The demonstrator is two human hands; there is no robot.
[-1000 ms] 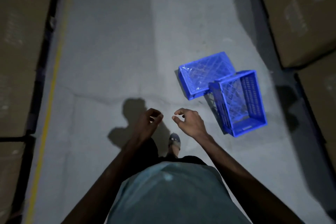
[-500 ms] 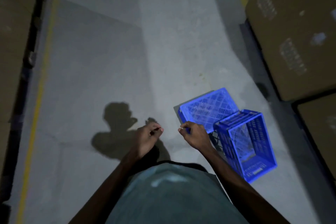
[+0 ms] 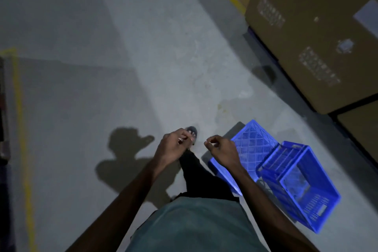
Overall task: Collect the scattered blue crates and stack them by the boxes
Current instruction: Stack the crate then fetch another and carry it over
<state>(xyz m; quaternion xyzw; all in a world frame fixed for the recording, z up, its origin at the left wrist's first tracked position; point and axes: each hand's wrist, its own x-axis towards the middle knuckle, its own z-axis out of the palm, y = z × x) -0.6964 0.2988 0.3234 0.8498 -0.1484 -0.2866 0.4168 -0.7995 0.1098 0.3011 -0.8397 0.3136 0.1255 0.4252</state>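
- Walking with nothing in either hand: left hand (image 3: pixel 176 147) and right hand (image 3: pixel 223 154) held out in front, fingers loosely curled, empty.
- Spotting two blue crates down on the floor (image 3: pixel 122 67), right of the right hand and just past it: upturned crate (image 3: pixel 255 145) with lattice bottom up, tipped crate (image 3: pixel 300 188) nearer and further right, tilted, open mouth toward the camera.
- Judging the right hand far the nearer; reaching with the left would mean crossing the body.
- Reading the tipped crate's long axis as running from far left to near right, slantwise to the aisle.
- Placing the cardboard boxes (image 3: pixel 317 37) far right, beyond the crates and apart from them.
- Losing the upturned crate's near left part behind the right forearm (image 3: pixel 251 186); cannot tell whether the two crates lean together or merely overlap; too dim for handle slots.
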